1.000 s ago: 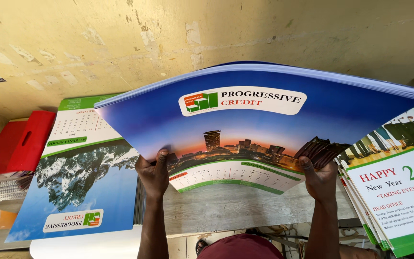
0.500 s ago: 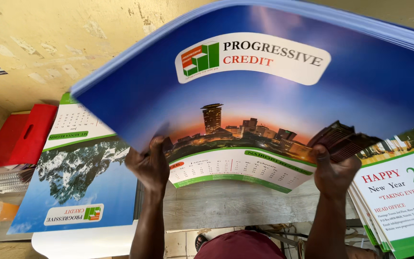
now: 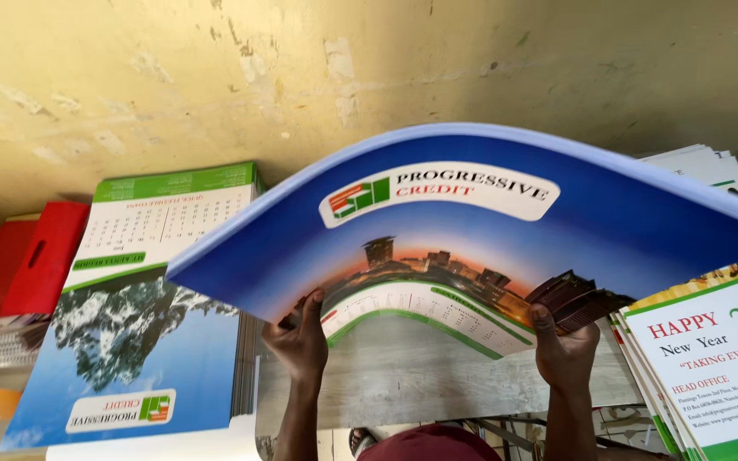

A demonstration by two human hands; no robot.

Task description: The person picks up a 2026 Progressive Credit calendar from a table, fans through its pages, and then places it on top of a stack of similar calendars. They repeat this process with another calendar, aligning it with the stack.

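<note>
Both hands, the left hand (image 3: 301, 337) and right hand (image 3: 565, 346), have their fingers clamped on the near edge of a thick bowed stack of blue glossy calendar sheets (image 3: 489, 230). The stack arches above the grey wooden bench (image 3: 412, 376), between a mountain-picture calendar pile (image 3: 130, 341) and white printed sheets (image 3: 711, 367).

Blue skyline calendar sheets (image 3: 506, 230); red folder (image 3: 23, 265)

This looks like a print shop or bindery workroom: stacks of printed calendar sheets (image 3: 143, 316) and greeting posters (image 3: 711, 367) crowd a worn surface (image 3: 437, 384) under a stained, peeling yellow wall (image 3: 301, 77), with red folders (image 3: 23, 260) piled alongside.
</note>
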